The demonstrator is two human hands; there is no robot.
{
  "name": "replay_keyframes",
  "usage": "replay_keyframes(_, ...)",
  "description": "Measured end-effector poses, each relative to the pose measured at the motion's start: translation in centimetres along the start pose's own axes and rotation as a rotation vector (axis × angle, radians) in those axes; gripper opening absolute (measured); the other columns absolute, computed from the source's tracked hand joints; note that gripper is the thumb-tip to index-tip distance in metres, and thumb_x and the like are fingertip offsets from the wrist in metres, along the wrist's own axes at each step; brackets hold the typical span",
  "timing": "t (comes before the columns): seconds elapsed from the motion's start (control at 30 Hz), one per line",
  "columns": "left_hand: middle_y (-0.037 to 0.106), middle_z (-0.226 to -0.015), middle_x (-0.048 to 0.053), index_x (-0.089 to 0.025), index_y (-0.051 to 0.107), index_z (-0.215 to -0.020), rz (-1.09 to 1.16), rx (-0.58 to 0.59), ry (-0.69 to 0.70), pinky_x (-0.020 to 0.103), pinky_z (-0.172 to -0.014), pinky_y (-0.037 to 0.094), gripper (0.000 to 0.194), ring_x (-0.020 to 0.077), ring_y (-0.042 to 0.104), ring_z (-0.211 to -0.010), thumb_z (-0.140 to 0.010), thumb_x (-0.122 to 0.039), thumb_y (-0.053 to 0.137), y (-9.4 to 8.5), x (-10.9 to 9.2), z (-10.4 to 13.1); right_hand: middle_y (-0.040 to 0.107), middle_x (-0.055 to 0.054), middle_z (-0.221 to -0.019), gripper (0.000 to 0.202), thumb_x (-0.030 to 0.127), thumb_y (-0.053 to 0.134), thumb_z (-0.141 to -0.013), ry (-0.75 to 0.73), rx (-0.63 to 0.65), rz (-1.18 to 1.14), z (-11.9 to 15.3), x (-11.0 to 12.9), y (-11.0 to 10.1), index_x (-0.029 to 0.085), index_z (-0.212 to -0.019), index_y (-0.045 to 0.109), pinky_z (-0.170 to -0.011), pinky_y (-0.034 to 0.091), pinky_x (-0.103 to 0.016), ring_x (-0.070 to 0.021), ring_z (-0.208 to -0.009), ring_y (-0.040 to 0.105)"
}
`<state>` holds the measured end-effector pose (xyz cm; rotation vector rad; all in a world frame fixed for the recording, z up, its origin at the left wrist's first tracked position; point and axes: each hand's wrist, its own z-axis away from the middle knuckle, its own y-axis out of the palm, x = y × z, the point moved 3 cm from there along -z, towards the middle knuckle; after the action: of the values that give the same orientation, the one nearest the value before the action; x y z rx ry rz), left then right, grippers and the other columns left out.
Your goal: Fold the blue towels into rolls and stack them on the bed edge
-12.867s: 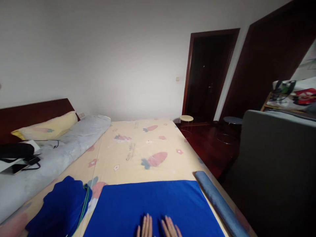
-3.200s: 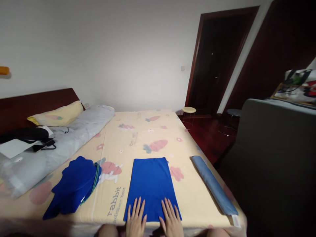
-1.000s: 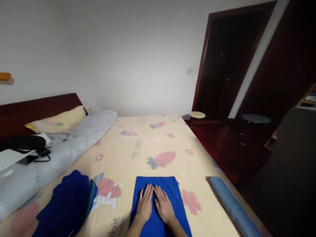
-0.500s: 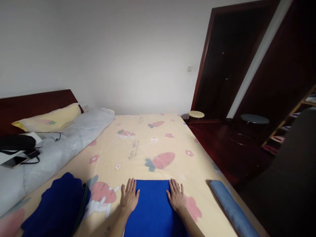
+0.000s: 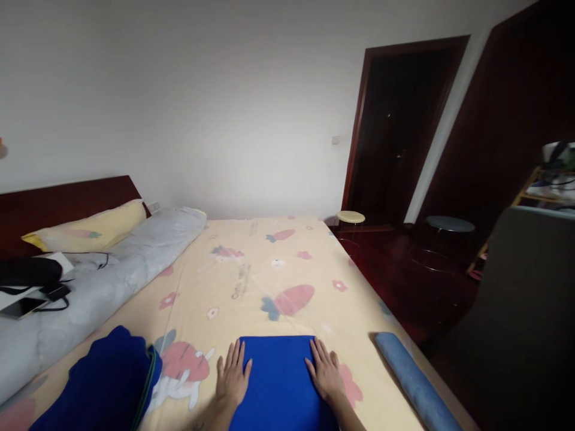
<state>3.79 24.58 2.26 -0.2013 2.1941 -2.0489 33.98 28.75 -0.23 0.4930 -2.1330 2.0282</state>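
A flat blue cloth (image 5: 279, 383) with a straight far edge lies on the bed (image 5: 251, 311) at the bottom centre; its near part runs out of view. My left hand (image 5: 233, 374) rests palm down on its left edge, fingers spread. On the right edge lies my right hand (image 5: 326, 371), also flat with fingers apart. Neither hand grips anything. To the left, a crumpled dark blue cloth (image 5: 101, 383) with a green edge sits on the sheet.
A rolled blue-grey item (image 5: 415, 380) lies along the bed's right edge. On the left are a grey quilt (image 5: 117, 281), a yellow pillow (image 5: 96, 224), a phone (image 5: 24, 306) and a black item (image 5: 29, 272). Two stools (image 5: 350, 217) stand beyond the bed's right side.
The view has tilted slightly upward, so the bed and cloths sit lower in the picture. Both hands remain flat at the blue cloth's edges.
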Motion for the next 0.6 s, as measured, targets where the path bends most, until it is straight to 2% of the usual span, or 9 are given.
replay_keyframes(0.07, 0.022, -0.157, 0.003, -0.026, 0.02, -0.146, -0.029, -0.087, 0.027, 0.054, -0.116, 0.017, 0.054, 0.0232, 0.019, -0.146, -0.095, -0.041, 0.024, -0.6, -0.1, 0.7, 0.029, -0.012, -0.152, 0.068, 0.059, 0.031, -0.092, 0.015, -0.045, 0.008, 0.4, 0.4, -0.4, 0.015, -0.144, 0.033, -0.116, 0.018, -0.057, -0.0289, -0.143, 0.023)
replay_keyframes(0.17, 0.026, -0.156, 0.002, -0.027, 0.013, -0.147, 0.009, -0.197, 0.132, 0.053, -0.116, 0.02, 0.053, 0.0225, 0.022, -0.145, -0.095, -0.033, 0.023, -0.6, -2.5, 2.7, 0.025, -0.01, -0.153, 0.066, 0.057, 0.029, -0.093, -0.054, -0.122, -0.031, 2.3, 3.5, 0.3, 0.016, -0.146, 0.029, -0.116, 0.02, -0.056, -0.0284, -0.143, 0.023)
replay_keyframes(0.27, 0.03, -0.154, 0.0, -0.028, 0.01, -0.146, 0.085, -0.217, 0.268, 0.047, -0.114, 0.03, 0.055, 0.0209, 0.031, -0.142, -0.094, -0.03, 0.027, 1.6, -6.1, 5.7, 0.027, -0.004, -0.153, 0.054, 0.042, 0.029, -0.096, -0.231, -0.115, -0.083, 5.5, 7.1, 2.6, 0.025, -0.147, 0.024, -0.114, 0.03, -0.051, -0.0254, -0.141, 0.028)
replay_keyframes(0.37, 0.039, -0.149, 0.0, -0.032, 0.017, -0.144, 0.123, -0.217, 0.319, 0.045, -0.106, 0.041, 0.056, 0.0224, 0.045, -0.134, -0.091, -0.031, 0.035, 4.8, -8.3, 8.7, 0.036, -0.002, -0.149, 0.053, 0.032, 0.035, -0.094, -0.425, -0.089, -0.078, 8.8, 8.4, 4.9, 0.03, -0.146, 0.024, -0.107, 0.041, -0.044, -0.0241, -0.135, 0.041)
replay_keyframes(0.47, 0.046, -0.143, -0.001, -0.035, 0.024, -0.141, 0.13, -0.204, 0.319, 0.044, -0.101, 0.047, 0.056, 0.0225, 0.052, -0.127, -0.088, -0.029, 0.04, 6.9, -7.4, 11.1, 0.043, -0.001, -0.144, 0.053, 0.034, 0.041, -0.093, -0.501, -0.18, -0.04, 11.1, 6.5, 5.3, 0.032, -0.145, 0.028, -0.101, 0.046, -0.039, -0.024, -0.128, 0.05)
replay_keyframes(0.53, 0.044, -0.144, -0.003, -0.037, 0.024, -0.141, 0.109, -0.188, 0.306, 0.043, -0.102, 0.047, 0.057, 0.022, 0.051, -0.129, -0.087, -0.028, 0.041, 7.2, -4.9, 12.4, 0.045, -0.001, -0.144, 0.054, 0.039, 0.041, -0.093, -0.463, -0.27, -0.009, 12.4, 4.0, 4.8, 0.033, -0.145, 0.028, -0.1, 0.047, -0.038, -0.0241, -0.127, 0.051)
replay_keyframes(0.6, 0.042, -0.146, -0.005, -0.039, 0.022, -0.141, 0.067, -0.169, 0.257, 0.044, -0.101, 0.047, 0.056, 0.0224, 0.049, -0.129, -0.088, -0.029, 0.039, 7.0, -1.6, 13.8, 0.045, 0.0, -0.144, 0.055, 0.043, 0.041, -0.093, -0.404, -0.32, 0.023, 13.6, 1.2, 4.1, 0.034, -0.146, 0.024, -0.098, 0.048, -0.039, -0.0243, -0.126, 0.052)
